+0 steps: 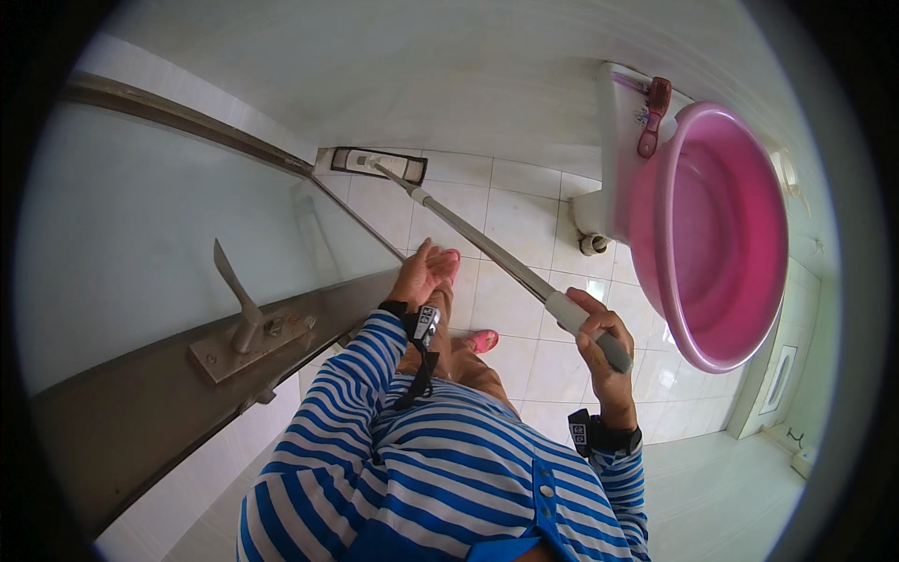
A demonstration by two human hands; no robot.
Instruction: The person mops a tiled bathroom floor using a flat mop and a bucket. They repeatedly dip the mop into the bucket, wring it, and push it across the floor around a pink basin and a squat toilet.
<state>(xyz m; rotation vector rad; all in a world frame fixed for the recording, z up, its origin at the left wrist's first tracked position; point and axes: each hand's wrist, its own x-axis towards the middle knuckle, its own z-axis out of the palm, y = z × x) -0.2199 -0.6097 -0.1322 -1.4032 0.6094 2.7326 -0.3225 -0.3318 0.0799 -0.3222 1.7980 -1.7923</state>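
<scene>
My right hand [605,341] is closed around the grey and white grip of a flat mop's handle [484,242]. The metal pole slants away to the upper left. At its far end, the flat mop head [379,164] lies on the tiled floor, against the foot of the wall and near the door frame's corner. My left hand [424,272] holds nothing; its fingers are apart, and it is held beside the edge of the door, over my leg and pink slipper.
A glass-paned door [154,232] with a metal lever handle [246,327] stands at left. At right, a large pink basin [727,239] rests on a white washbasin [609,154], beside a red hairbrush [654,116]. A drain pipe [594,244] rises from the floor below.
</scene>
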